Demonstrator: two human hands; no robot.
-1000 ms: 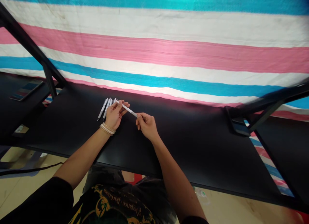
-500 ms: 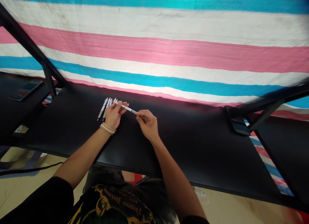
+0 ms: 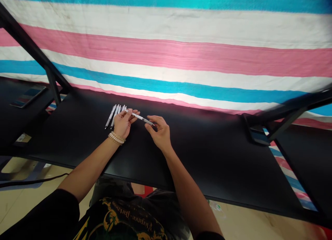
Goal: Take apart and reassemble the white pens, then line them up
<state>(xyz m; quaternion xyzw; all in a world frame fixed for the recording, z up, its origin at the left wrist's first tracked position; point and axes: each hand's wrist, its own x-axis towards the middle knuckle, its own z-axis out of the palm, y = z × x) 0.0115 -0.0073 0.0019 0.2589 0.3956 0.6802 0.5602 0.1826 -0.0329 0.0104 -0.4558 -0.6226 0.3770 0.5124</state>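
My left hand (image 3: pixel 123 123), with a beaded bracelet at the wrist, pinches the rear part of a white pen (image 3: pixel 141 118). The pen slants down to the right, its tip pointing at my right hand (image 3: pixel 160 131). Thumb and fingers of that right hand are parted around the tip; whether they touch it is hard to tell. Just left of my left hand, several white pens (image 3: pixel 110 116) with dark tips lie side by side on the black table (image 3: pixel 207 157), partly hidden behind the hand.
Behind the table hangs a striped sheet (image 3: pixel 181 53) in blue, white and pink. A phone (image 3: pixel 28 96) lies at the far left. Black metal frame bars (image 3: pixel 31 50) rise at both sides, and a dark flat object (image 3: pixel 259 134) rests by the right one.
My right thumb and fingers have opened from their pinch on the pen's end, and the pen's tip now shows between them. My left hand keeps its hold, nearly still.
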